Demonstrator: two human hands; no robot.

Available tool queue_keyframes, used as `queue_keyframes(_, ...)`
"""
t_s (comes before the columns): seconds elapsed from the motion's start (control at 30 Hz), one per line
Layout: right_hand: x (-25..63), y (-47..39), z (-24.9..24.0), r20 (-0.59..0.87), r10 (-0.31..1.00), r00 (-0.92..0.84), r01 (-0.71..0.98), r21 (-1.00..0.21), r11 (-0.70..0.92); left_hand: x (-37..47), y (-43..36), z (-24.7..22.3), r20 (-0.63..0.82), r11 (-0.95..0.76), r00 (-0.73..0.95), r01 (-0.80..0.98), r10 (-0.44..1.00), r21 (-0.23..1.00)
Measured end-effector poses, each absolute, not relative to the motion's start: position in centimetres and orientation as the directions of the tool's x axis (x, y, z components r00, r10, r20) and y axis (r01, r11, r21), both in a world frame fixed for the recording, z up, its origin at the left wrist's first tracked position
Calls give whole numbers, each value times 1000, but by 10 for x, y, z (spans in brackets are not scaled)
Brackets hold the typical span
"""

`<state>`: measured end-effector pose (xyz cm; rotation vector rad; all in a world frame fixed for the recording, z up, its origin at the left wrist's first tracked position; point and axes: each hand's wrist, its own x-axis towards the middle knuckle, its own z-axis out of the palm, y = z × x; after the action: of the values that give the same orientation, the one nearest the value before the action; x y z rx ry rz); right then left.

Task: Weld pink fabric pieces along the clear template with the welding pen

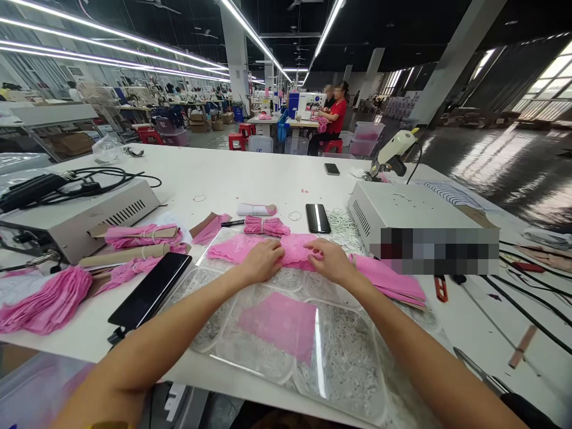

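A strip of pink lace fabric (297, 250) lies across a clear plastic panel (272, 366) in front of me. My left hand (263, 262) rests on the strip's middle, fingers bent and pressed together on the cloth. At the strip's right end, my right hand (333, 261) holds its edge between thumb and fingers. Nearer to me, a flat pink fabric piece (281, 322) shows on or through the panel; I cannot tell which. Just beyond the strip sits a tied pink bundle (266, 226). Folded pink fabric (391, 280) lies right of my right hand.
Two grey metal boxes (429, 202) flank the work area, with cables. A black phone (317, 218), a black tablet-like device (152, 289), elastic bands (346, 229), a red cutter (440, 288) and pink stacks (49, 298) lie on the white table (214, 173). People sit at sewing machines beyond.
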<state>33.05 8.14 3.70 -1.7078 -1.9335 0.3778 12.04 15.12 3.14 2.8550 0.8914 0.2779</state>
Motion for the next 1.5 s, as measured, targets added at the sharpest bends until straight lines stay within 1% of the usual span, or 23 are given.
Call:
queue_keyframes(0.17,332,88,29,159,980,-117,873,-455,178,122,159,25,129,-813,808,546,575,203)
queue_keyframes(0.47,335,88,31,164,980,-116,891,-418,175,119,174,34,92,-795,822,505,562,335)
queue_keyframes(0.6,319,89,38,204,966,-161,889,-394,232,120,177,35,83,-788,829,488,553,376)
queue_keyframes(0.73,298,95,39,198,954,-224,874,-394,286,119,176,36,76,-783,833,480,549,396)
queue_keyframes(0.87,290,102,34,191,957,-217,855,-436,281,118,176,37,83,-784,835,471,545,404)
queue_keyframes(1.1,299,113,22,174,963,-205,763,-588,269,118,171,33,128,-780,806,498,577,379)
queue_keyframes(1.23,304,116,21,187,970,-156,694,-677,242,122,166,23,198,-752,742,553,640,360)
queue_keyframes(1.37,313,115,28,225,973,-53,630,-748,207,128,165,16,290,-700,641,605,711,379)
queue_keyframes(1.5,318,113,35,254,967,2,601,-773,202,140,167,20,353,-705,613,572,707,420)
